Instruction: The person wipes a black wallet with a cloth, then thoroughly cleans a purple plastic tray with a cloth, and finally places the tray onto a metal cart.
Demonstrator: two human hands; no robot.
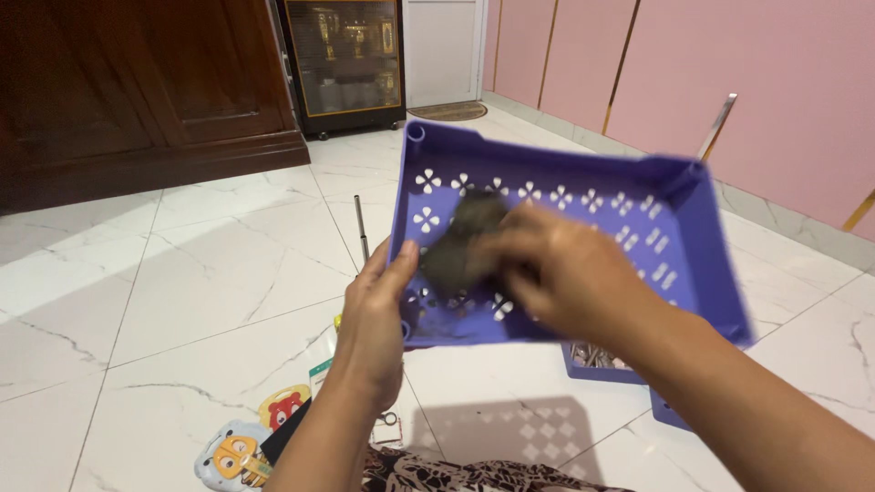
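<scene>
1. Head view: the purple tray point(679, 214), a shallow plastic one with flower-shaped cut-outs in its base, is held up above the white marble floor point(182, 273) and tilted so that its inside faces the camera.
2. The left hand point(374, 314) takes the tray's left edge; its grip is pressed together on that rim, thumb on the inner face and the other fingers hidden behind.
3. The right hand point(561, 269) lies inside the tray, over the middle of its base, and presses a dark grey cloth point(460, 241) against the plastic. The hand is blurred, so I cannot tell whether its grip is curled round the cloth or merely flat on it.
4. The cloth sits left of the tray's centre, touching the base, between the two hands.
5. Under the tray's lower right corner a second purple container point(592, 364) rests on the floor, with thin metal pieces showing inside.
6. Left of the tray a thin dark rod point(361, 228) lies on the floor.
7. Below the tray, near the left forearm, lie a colourful toy-like card point(239, 454) and some small packets.
8. Far behind the tray stand a dark wooden cabinet point(137, 82) and a glass-fronted case point(346, 59); to the right of the tray runs a pink wall point(747, 82).
</scene>
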